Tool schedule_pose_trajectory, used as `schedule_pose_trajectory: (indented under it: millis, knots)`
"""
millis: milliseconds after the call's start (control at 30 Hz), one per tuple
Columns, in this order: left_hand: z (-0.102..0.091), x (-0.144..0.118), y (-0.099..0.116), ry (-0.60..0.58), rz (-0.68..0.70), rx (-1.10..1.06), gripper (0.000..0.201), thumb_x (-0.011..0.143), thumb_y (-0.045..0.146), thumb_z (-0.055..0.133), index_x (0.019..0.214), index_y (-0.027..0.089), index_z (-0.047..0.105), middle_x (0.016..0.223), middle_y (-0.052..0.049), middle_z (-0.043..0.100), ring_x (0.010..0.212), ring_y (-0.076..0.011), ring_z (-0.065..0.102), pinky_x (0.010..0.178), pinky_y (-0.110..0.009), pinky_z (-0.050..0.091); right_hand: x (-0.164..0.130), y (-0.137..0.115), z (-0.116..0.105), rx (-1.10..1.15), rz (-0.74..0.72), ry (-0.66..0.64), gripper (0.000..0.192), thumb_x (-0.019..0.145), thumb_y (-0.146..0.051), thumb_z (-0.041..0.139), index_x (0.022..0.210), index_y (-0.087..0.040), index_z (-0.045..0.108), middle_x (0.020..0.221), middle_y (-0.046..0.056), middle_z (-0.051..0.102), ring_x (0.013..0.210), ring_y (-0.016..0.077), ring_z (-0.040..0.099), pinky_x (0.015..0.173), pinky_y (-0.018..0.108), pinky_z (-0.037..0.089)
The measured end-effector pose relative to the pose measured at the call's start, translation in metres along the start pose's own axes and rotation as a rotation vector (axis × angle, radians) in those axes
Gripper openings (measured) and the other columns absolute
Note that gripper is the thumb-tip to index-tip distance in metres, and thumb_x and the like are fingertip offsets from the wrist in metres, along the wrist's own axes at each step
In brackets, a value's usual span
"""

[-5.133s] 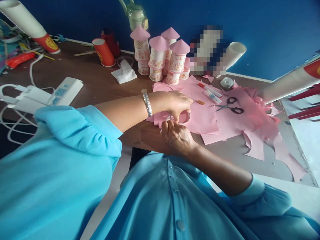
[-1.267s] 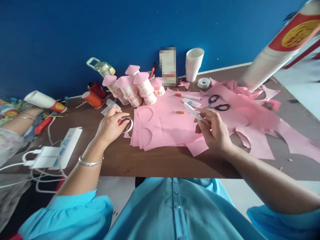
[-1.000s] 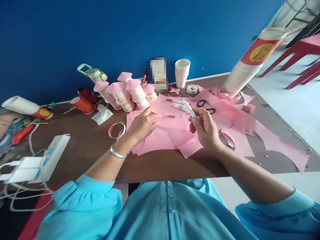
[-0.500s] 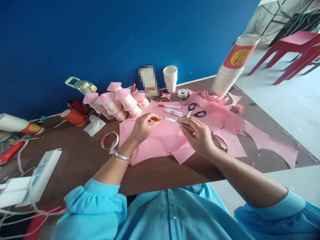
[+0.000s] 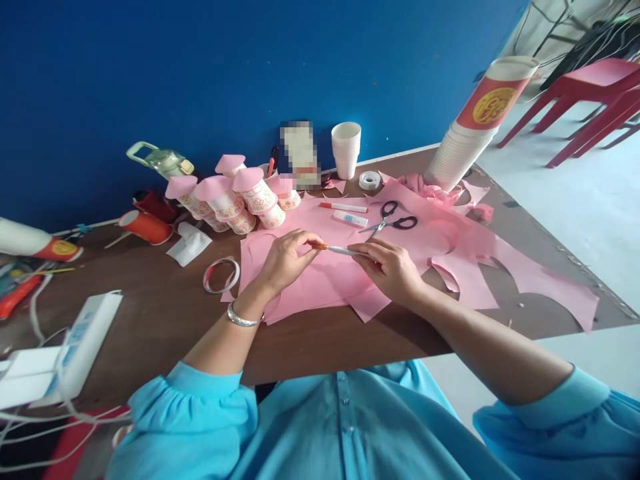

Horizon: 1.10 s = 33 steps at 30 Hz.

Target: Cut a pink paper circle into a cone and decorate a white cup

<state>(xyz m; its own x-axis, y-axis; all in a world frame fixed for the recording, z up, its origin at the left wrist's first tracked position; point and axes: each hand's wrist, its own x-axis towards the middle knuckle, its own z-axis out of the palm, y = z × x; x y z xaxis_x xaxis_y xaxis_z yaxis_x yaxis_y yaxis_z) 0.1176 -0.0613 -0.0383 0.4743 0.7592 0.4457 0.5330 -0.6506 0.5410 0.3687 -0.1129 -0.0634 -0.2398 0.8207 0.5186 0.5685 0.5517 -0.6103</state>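
Between my hands is a white marker (image 5: 345, 251) with an orange cap (image 5: 323, 246) meeting its tip. My left hand (image 5: 293, 261) pinches the cap. My right hand (image 5: 393, 272) grips the marker's barrel, its fingers closed round the rear end. Pink paper sheets (image 5: 320, 287) lie under both hands. Just beyond them rest black-handled scissors (image 5: 386, 223), a small white tube (image 5: 351, 218) and a white marker with a red cap (image 5: 344, 207). Whether the cap is fully seated cannot be made out.
Decorated paper cups with pink cone roofs (image 5: 250, 190) stand at the back left. A tall stack of paper cups (image 5: 465, 157) leans at the back right; a shorter stack (image 5: 346, 150) is near the wall. Tape rolls (image 5: 221, 275), a red cup (image 5: 145, 227) and a power strip (image 5: 87, 340) lie left.
The gap between the orange cap and the marker has closed; the cap now meets the marker's tip. My hands have come together, and the view has shifted slightly.
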Motion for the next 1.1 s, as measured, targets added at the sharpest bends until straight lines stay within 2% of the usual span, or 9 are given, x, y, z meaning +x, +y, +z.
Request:
schedule_pose_trajectory:
  millis: [200,467,633,733,800,867,933,1000,1100]
  knots:
    - [-0.001,-0.002,0.007,-0.07,0.116,0.042,0.008,0.091,0.016,0.077,0.097,0.02,0.074,0.093,-0.002,0.08,0.087,-0.0156,0.075,0.082,-0.025,0.058,0.0,-0.002,0.002,0.104,0.068,-0.078,0.028,0.103,-0.03,0.054,0.107,-0.019,0.079,0.087,0.008,0.076,0.073,0.0184,0.069,0.067,0.028,0.051]
    - [0.0,-0.007,0.005,-0.027,0.342,0.105,0.01,0.094,0.013,0.073,0.101,0.019,0.071,0.093,-0.004,0.079,0.088,-0.0155,0.074,0.081,-0.027,0.059,0.006,-0.005,0.001,0.577,0.53,-0.196,0.035,0.089,-0.051,0.064,0.088,-0.017,0.073,0.061,-0.002,0.058,0.051,0.0111,0.045,0.048,0.025,0.035]
    - [0.007,-0.005,0.009,-0.032,0.375,0.115,0.014,0.099,0.013,0.066,0.11,0.021,0.069,0.1,-0.005,0.079,0.095,-0.0178,0.075,0.088,-0.032,0.062,0.007,-0.003,0.008,0.688,0.611,-0.248,0.041,0.087,-0.058,0.066,0.08,-0.018,0.067,0.058,-0.004,0.053,0.046,0.0088,0.039,0.044,0.024,0.029]
    - [0.005,-0.004,0.017,-0.025,0.338,0.159,0.032,0.1,0.021,0.066,0.132,0.023,0.064,0.128,-0.011,0.074,0.119,-0.023,0.071,0.101,-0.04,0.062,0.008,-0.003,0.003,0.491,0.443,-0.194,0.032,0.096,-0.048,0.058,0.101,-0.019,0.071,0.07,0.001,0.066,0.057,0.0138,0.057,0.055,0.026,0.045]
    - [-0.002,-0.009,0.018,0.009,0.294,0.195,0.041,0.1,0.025,0.067,0.14,0.025,0.059,0.139,-0.012,0.069,0.13,-0.0249,0.066,0.109,-0.044,0.058,0.013,0.001,-0.012,0.212,0.279,-0.153,0.029,0.101,-0.035,0.051,0.12,-0.02,0.069,0.09,0.007,0.076,0.076,0.0192,0.07,0.07,0.031,0.053]
    - [-0.012,-0.018,0.011,0.056,0.231,0.216,0.035,0.1,0.025,0.066,0.135,0.025,0.063,0.132,-0.009,0.073,0.126,-0.0236,0.068,0.112,-0.043,0.056,0.025,0.011,-0.034,-0.165,0.146,-0.115,0.032,0.103,-0.028,0.049,0.129,-0.019,0.065,0.114,0.014,0.077,0.098,0.0263,0.072,0.077,0.035,0.054]
    - [-0.021,-0.029,-0.001,0.12,0.15,0.259,0.027,0.1,0.025,0.065,0.127,0.023,0.067,0.124,-0.009,0.074,0.12,-0.0238,0.07,0.107,-0.041,0.058,0.043,0.027,-0.054,-0.49,0.107,-0.126,0.035,0.106,-0.027,0.042,0.132,-0.018,0.064,0.121,0.018,0.076,0.113,0.0325,0.069,0.077,0.038,0.053]
    - [-0.028,-0.038,-0.014,0.163,0.057,0.291,0.021,0.098,0.025,0.065,0.118,0.02,0.069,0.112,-0.009,0.075,0.105,-0.0225,0.073,0.097,-0.038,0.061,0.064,0.046,-0.067,-0.653,0.118,-0.19,0.037,0.104,-0.022,0.042,0.133,-0.018,0.064,0.12,0.017,0.077,0.119,0.0343,0.066,0.079,0.039,0.052]
    - [-0.032,-0.045,-0.025,0.16,-0.091,0.314,0.02,0.096,0.023,0.062,0.114,0.019,0.069,0.102,-0.008,0.074,0.088,-0.0193,0.071,0.087,-0.034,0.06,0.089,0.075,-0.068,-0.726,0.206,-0.279,0.038,0.101,-0.019,0.045,0.135,-0.021,0.064,0.128,0.014,0.075,0.12,0.0325,0.067,0.08,0.039,0.052]
